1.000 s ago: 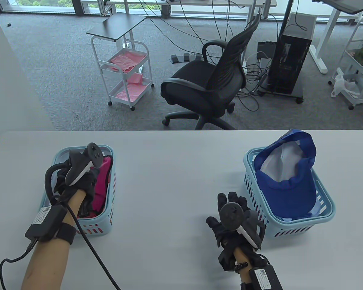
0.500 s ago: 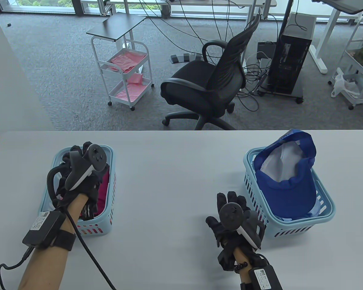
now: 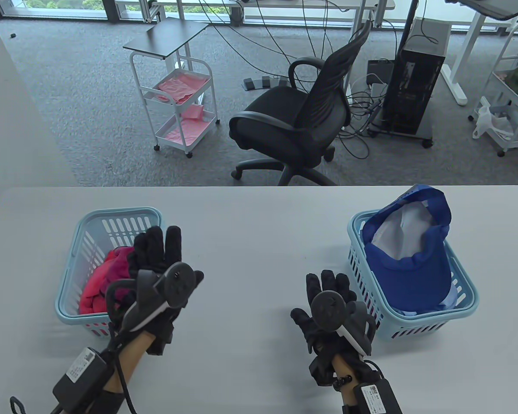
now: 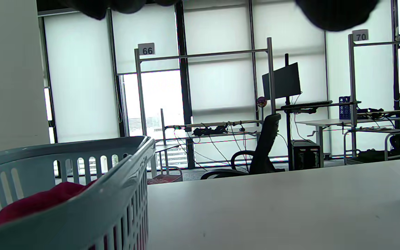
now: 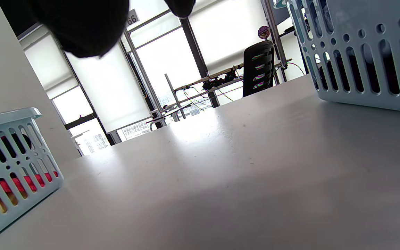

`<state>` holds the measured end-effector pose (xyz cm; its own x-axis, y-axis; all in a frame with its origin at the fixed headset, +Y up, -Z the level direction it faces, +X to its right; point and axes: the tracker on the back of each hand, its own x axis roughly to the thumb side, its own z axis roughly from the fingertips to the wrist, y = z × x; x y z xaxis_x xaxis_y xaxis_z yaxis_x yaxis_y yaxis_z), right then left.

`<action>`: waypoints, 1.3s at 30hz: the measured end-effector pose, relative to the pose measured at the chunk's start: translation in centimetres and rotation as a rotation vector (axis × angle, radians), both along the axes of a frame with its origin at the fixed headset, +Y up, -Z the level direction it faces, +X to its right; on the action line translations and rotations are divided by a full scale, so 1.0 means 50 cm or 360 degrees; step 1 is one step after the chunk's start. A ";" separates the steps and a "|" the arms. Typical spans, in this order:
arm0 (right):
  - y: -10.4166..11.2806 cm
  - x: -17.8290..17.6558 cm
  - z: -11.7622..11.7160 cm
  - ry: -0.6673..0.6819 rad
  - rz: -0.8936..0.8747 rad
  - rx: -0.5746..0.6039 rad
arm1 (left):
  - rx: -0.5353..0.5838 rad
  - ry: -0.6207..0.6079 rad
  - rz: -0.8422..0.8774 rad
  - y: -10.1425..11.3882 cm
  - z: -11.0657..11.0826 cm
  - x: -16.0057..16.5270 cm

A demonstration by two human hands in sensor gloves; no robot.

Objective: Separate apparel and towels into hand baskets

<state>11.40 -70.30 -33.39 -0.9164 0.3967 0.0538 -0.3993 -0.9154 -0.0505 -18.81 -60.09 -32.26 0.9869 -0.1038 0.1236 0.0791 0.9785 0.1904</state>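
Both hands empty, baskets filled

Left hand (image 3: 155, 263) and right hand (image 3: 328, 302) lie flat-fingered on the surface (image 3: 250, 241) (sorting apparently finished): red cloth (image 3: 97, 280) and blue cap (image 3: 408, 258) sit in separate baskets.

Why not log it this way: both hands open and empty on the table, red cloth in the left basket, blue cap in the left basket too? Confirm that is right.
Not quite. The blue cap sits in the right basket, as the table view shows. The rest stands: left hand and right hand open and empty, red cloth in the left basket.

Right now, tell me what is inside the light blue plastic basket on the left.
The left light blue plastic basket holds crumpled red and pink cloth. What lies beneath it is covered, though yellow shows through the slots in the right wrist view.
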 end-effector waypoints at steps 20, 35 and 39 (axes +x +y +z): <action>0.005 0.006 0.004 0.0022 0.0127 0.0064 | 0.0036 -0.0178 -0.0093 -0.166 0.053 0.070; 0.004 0.004 0.007 0.0009 0.0135 0.0084 | 0.0046 -0.0232 -0.0112 -0.166 0.060 0.078; 0.007 0.004 0.006 0.0016 0.0103 0.0083 | 0.0043 -0.0244 -0.0125 -0.169 0.060 0.083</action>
<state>11.59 -69.96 -33.07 -0.9394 0.3329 0.0820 -0.3399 -0.9356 -0.0950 -14.67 -68.53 -29.27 0.9454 -0.1850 0.2682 0.1230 0.9649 0.2321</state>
